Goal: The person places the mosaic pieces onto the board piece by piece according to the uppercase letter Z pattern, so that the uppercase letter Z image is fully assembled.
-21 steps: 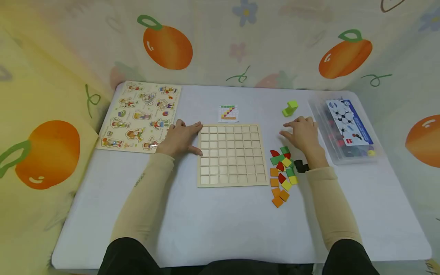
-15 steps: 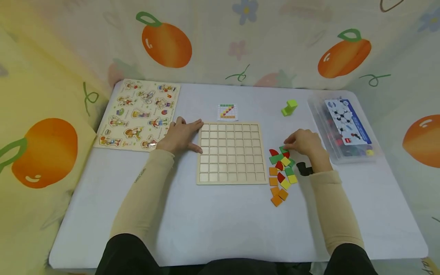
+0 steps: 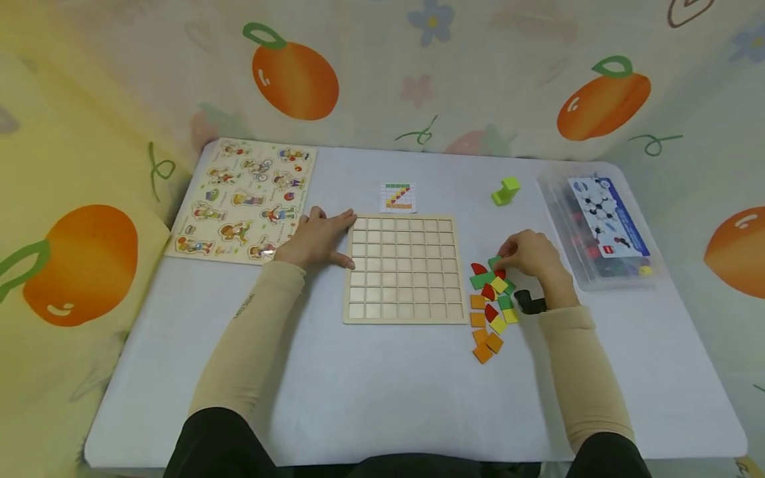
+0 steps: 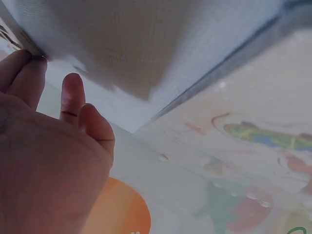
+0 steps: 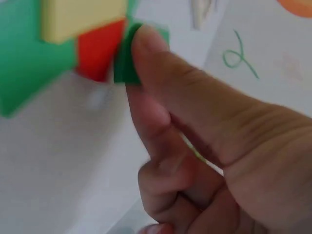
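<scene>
The wooden grid board [image 3: 406, 269] lies in the middle of the table, its square cells bare. At its left edge rests my left hand [image 3: 315, 240], thumb and forefinger spread along the frame. My right hand [image 3: 530, 255] is at the far end of a loose pile of tiles. Between thumb and forefinger it pinches a green square tile [image 5: 126, 66], partly covered by the thumb in the right wrist view. Close beside that tile are a red piece [image 5: 100, 51] and a yellow tile [image 5: 83, 19]. Orange square tiles [image 3: 477, 319] lie at the near end of the pile.
A small pattern card [image 3: 398, 198] lies beyond the board. A wooden picture puzzle [image 3: 242, 199] sits at the far left, partly behind my left hand. Light green blocks [image 3: 507, 191] stand at the back, and a clear plastic case [image 3: 597, 272] is at the right.
My right hand has come down and toward me onto the tile pile, and its spread thumb and forefinger have closed on a green tile. The left hand stays at the board's edge.
</scene>
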`<state>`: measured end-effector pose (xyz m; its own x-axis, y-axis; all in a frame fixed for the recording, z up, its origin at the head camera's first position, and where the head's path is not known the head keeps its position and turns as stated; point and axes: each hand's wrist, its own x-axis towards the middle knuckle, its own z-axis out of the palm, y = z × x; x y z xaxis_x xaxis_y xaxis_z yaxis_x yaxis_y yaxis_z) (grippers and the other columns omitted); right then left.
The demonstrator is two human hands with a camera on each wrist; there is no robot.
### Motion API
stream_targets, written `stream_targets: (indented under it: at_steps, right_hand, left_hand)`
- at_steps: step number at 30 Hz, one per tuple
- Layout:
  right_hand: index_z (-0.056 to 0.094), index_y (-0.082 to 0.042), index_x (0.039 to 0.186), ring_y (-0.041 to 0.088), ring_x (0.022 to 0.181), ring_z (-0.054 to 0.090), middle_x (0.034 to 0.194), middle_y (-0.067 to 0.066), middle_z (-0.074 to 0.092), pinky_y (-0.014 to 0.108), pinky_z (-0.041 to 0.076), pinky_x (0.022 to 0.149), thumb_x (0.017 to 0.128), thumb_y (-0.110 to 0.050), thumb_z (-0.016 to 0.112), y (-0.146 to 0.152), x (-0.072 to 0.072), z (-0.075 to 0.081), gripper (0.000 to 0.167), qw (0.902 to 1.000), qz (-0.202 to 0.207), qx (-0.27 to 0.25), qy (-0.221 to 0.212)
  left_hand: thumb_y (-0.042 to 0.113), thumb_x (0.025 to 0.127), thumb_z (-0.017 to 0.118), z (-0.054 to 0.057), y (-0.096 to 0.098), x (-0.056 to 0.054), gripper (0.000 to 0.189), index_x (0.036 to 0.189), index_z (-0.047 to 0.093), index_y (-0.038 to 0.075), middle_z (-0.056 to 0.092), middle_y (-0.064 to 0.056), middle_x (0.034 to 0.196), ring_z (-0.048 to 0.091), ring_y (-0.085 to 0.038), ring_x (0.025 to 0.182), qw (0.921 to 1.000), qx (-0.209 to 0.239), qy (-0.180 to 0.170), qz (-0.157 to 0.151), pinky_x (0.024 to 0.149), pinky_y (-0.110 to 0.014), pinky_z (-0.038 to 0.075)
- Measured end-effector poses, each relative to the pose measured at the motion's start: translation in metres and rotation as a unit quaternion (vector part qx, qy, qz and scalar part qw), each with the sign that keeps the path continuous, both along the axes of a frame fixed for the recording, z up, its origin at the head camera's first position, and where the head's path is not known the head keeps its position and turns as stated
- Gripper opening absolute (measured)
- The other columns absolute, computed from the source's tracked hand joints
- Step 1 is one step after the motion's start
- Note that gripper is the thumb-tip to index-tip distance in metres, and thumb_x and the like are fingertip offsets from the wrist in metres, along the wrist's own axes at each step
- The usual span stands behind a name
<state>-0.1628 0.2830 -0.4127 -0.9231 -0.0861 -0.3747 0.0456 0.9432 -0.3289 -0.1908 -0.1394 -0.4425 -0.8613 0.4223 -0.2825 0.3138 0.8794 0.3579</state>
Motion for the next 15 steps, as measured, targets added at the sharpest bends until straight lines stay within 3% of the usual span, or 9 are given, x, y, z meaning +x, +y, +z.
stream_targets:
  at_steps: [7, 12, 15]
  right_hand:
    - [0.076, -0.002, 0.112, 0.030, 0.092, 0.064, 0.108, 0.023, 0.077, 0.030, 0.044, 0.074, 0.093, -0.028, 0.077, -0.023, -0.017, 0.005, 0.033, 0.9929, -0.004, -0.109, 0.047]
    - [0.078, -0.004, 0.114, 0.024, 0.089, 0.064, 0.110, 0.021, 0.077, 0.031, 0.050, 0.075, 0.095, -0.030, 0.075, -0.079, -0.042, -0.001, 0.033, 0.9859, -0.012, -0.160, 0.049]
    - [0.078, -0.004, 0.114, 0.031, 0.103, 0.065, 0.114, 0.020, 0.076, 0.039, 0.052, 0.088, 0.095, -0.030, 0.075, -0.117, -0.054, -0.011, 0.032, 0.9817, -0.008, -0.186, 0.041]
  left_hand:
    - [0.054, 0.072, 0.087, 0.000, 0.000, -0.001, 0.112, 0.164, 0.032, 0.022, 0.023, 0.003, 0.174, 0.034, -0.036, 0.135, 0.9999, -0.007, -0.008, 0.004, 0.102, -0.051, 0.031]
    - [0.055, 0.071, 0.086, -0.001, 0.004, 0.001, 0.111, 0.163, 0.034, 0.021, 0.026, 0.002, 0.173, 0.032, -0.040, 0.145, 0.9992, -0.035, 0.019, 0.009, 0.108, -0.055, 0.032]
    - [0.054, 0.071, 0.085, 0.004, 0.008, 0.005, 0.110, 0.163, 0.035, 0.020, 0.028, 0.002, 0.173, 0.032, -0.043, 0.147, 0.9978, -0.059, 0.029, 0.011, 0.110, -0.058, 0.036]
